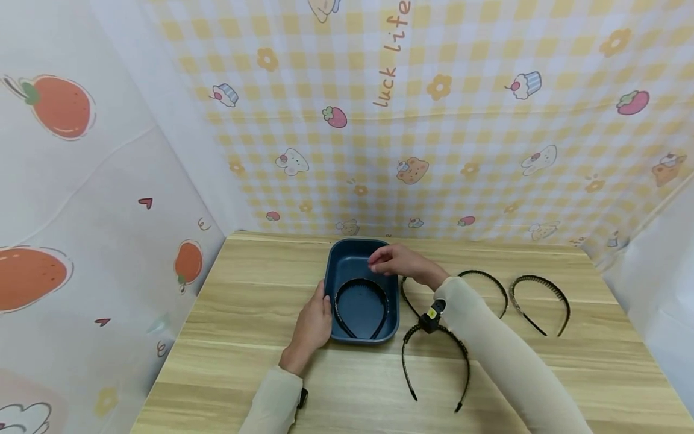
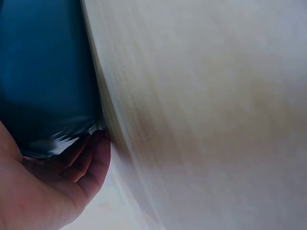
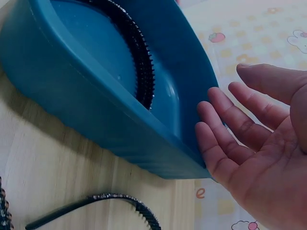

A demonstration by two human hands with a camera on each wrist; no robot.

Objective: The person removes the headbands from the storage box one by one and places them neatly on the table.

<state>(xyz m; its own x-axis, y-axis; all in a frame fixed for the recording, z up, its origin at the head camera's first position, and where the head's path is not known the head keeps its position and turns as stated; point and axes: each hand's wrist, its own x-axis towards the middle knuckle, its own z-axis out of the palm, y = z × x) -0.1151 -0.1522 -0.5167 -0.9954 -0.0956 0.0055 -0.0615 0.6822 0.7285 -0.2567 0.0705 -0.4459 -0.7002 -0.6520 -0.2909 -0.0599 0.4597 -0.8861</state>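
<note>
A deep blue rectangular bin [image 1: 361, 239] stands on the wooden table with one dark toothed headband [image 1: 386, 295] lying in it. My left hand [image 1: 313, 319] rests along the bin's left outer wall, its fingers [image 2: 98, 163] touching the side low down. Over the bin's right rim, towards the back, is my right hand [image 1: 403, 263]; in the right wrist view its fingers [image 3: 235, 148] are spread and loosely bent, with nothing in them. Beneath and beside the right forearm lie more headbands, one of them [image 1: 465, 361] nearest me and another [image 1: 496, 283] partly hidden by the sleeve.
Farther right on the table [image 1: 591, 361] lies another headband [image 1: 566, 307]. A yellow checked cloth [image 1: 379, 181] hangs along the table's back edge, and a white printed sheet [image 1: 130, 241] hangs at the left.
</note>
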